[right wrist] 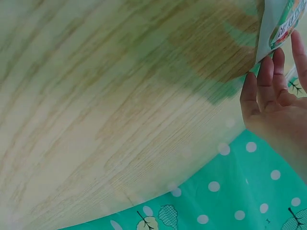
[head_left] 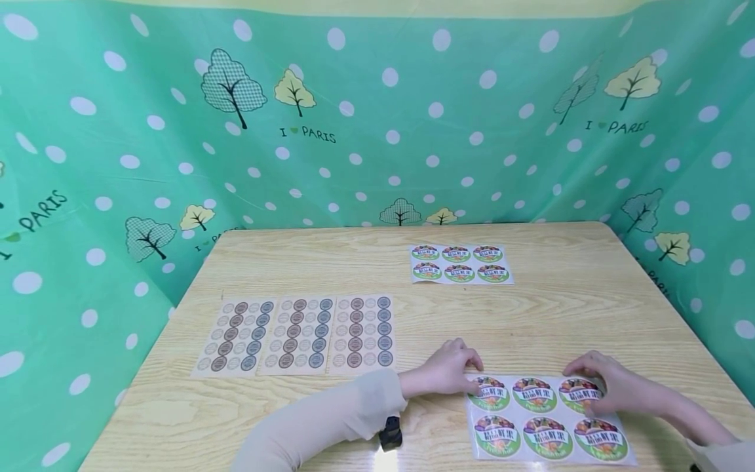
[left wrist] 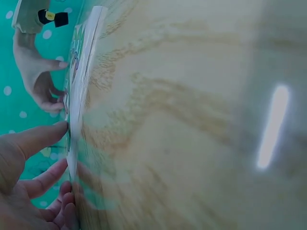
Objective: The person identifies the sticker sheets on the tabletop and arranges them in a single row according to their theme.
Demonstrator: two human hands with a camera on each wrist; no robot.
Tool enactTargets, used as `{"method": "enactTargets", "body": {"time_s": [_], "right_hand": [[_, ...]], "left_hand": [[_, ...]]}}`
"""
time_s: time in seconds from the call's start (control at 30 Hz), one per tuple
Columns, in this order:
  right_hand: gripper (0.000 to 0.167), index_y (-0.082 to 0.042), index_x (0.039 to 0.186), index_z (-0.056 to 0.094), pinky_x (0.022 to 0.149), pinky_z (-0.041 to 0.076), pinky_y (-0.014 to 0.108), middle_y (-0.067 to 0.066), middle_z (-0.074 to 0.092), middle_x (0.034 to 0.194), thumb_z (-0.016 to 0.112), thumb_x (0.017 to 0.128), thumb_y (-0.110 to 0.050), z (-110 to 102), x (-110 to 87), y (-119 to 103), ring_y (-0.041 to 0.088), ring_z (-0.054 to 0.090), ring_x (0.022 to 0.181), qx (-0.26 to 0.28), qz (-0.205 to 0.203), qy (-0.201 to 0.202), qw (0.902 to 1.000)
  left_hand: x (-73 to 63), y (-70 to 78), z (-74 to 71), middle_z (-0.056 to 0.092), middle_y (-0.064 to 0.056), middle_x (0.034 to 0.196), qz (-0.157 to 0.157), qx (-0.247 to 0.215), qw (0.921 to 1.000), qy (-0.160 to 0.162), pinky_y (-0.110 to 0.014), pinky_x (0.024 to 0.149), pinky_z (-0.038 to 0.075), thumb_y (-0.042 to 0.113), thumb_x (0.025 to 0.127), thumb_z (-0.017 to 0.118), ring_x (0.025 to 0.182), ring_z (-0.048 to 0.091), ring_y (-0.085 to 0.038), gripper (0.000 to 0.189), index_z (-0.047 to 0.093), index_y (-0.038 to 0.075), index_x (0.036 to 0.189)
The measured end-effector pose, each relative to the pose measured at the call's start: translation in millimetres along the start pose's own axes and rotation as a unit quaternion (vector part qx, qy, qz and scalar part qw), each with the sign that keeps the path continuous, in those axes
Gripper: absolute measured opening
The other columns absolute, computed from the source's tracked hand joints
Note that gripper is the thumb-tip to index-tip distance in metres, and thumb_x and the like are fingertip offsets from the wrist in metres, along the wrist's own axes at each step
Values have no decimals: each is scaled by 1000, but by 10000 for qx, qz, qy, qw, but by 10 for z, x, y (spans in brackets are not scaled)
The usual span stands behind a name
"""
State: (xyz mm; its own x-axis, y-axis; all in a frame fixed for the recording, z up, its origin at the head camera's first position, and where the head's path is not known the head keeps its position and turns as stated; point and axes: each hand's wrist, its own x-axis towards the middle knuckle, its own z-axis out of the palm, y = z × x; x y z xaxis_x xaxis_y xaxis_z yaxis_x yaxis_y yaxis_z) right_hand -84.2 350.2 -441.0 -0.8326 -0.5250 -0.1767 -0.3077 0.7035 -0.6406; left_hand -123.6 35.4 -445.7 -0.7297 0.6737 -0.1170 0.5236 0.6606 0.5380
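A white sheet of round fruit-pattern stickers (head_left: 518, 415) lies at the front right of the table, in two rows of three. My left hand (head_left: 445, 368) pinches its far left corner, thumb on the face and fingers at the edge. At the far right corner, my right hand (head_left: 619, 385) grips the sheet with the thumb over a sticker and the fingers curled by the far edge. In the left wrist view the sheet (left wrist: 85, 72) appears nearly edge-on, its near edge slightly raised. The right wrist view shows fingertips (right wrist: 265, 72) right at the sheet's corner.
A second sheet of the same stickers (head_left: 463, 265) lies at the back of the wooden table (head_left: 548, 308). To the left, three sheets of small brown and grey round stickers (head_left: 234, 335) lie side by side. A green dotted cloth (head_left: 377, 157) stands around the table.
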Motion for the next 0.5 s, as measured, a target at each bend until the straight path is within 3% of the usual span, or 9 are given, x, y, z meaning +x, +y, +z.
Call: {"method": "enactTargets", "body": {"time_s": [0.23, 0.5], "right_hand": [[43, -8, 102, 56, 66, 39, 18, 4, 44, 98, 75, 65, -18, 46, -12, 19, -6, 36, 86, -170, -330, 309, 9988], [42, -9, 99, 56, 67, 39, 18, 1, 45, 96, 75, 64, -21, 36, -12, -1, -5, 38, 85, -188, -116, 304, 9993]], "left_hand": [[-14, 8, 22, 41, 10, 82, 41, 276, 9996, 97, -12, 63, 30, 32, 65, 75, 75, 34, -2, 30, 62, 22, 90], [-25, 34, -7, 40, 10, 83, 14, 496, 9987, -90, -12, 64, 29, 39, 64, 76, 75, 34, -2, 34, 61, 22, 90]]}}
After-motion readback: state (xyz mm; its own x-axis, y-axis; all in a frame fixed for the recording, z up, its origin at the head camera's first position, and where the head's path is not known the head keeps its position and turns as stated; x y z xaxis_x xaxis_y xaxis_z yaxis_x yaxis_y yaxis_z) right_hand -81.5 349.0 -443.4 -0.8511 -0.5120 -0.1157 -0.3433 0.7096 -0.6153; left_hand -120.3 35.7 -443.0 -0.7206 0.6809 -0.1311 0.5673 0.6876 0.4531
